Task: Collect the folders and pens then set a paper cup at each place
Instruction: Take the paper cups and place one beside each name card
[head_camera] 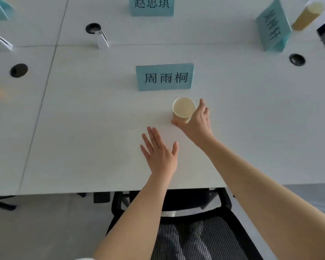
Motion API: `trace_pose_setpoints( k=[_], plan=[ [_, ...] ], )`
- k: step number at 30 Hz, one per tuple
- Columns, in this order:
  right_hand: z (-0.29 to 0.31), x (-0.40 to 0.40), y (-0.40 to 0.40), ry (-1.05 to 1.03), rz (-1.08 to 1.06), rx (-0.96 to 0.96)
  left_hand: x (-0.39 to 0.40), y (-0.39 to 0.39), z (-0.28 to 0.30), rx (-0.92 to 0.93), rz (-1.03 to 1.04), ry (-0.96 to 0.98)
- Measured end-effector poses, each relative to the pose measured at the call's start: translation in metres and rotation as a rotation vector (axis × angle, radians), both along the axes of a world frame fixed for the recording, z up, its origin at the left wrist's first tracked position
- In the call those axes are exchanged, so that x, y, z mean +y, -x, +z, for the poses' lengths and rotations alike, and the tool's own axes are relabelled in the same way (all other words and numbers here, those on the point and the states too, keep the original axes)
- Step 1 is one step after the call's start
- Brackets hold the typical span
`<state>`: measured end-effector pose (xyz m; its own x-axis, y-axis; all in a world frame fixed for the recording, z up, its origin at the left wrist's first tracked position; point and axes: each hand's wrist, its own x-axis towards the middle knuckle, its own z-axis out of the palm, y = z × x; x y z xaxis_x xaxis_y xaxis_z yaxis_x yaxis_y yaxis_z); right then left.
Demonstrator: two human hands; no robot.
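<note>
White table (94, 139) filling most of the view, near edge running left to right just above the chair, a seam line slanting down the left part and another crossing along the far side. Broad bare stretch of tabletop left of the hands, reaching to the seam; more open surface to the right of the cup out to the table's right edge. Black mesh chair (195, 237) tucked under the near edge, grey floor on either side. Blue name card (164, 77) upright in the middle, facing the camera, just beyond the cup; a second card (151, 5) farther back, a third (273, 28) tilted at the far right. Round black cable holes at left (18, 70), far centre (92, 28) and right (297, 59). Another paper cup (307, 15) at the far right corner, blurred. Right hand (197, 121) grasping the paper cup (183, 108), thumb curled round its near side, fingers round the right side; cup upright, mouth open upward, base hidden behind the rim and hand, so on the table or just above, cannot tell. Left hand (159, 151) flat and released, fingers straight and spread, low over the tabletop near the cup, holding nothing
</note>
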<state>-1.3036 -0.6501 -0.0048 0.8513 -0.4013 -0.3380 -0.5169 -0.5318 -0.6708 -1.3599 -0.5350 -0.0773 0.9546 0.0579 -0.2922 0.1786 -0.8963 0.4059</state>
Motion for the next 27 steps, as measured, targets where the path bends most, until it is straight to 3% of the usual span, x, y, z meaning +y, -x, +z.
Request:
trace_pose_setpoints(
  k=[6,27],
  plan=[
    [-0.019,0.0,-0.011,-0.011,0.015,-0.051,-0.005,0.001,-0.026,0.045,-0.021,-0.137],
    [-0.033,-0.054,-0.02,-0.118,-0.145,-0.136,-0.02,0.001,-0.044,-0.042,0.049,-0.281]
  ],
)
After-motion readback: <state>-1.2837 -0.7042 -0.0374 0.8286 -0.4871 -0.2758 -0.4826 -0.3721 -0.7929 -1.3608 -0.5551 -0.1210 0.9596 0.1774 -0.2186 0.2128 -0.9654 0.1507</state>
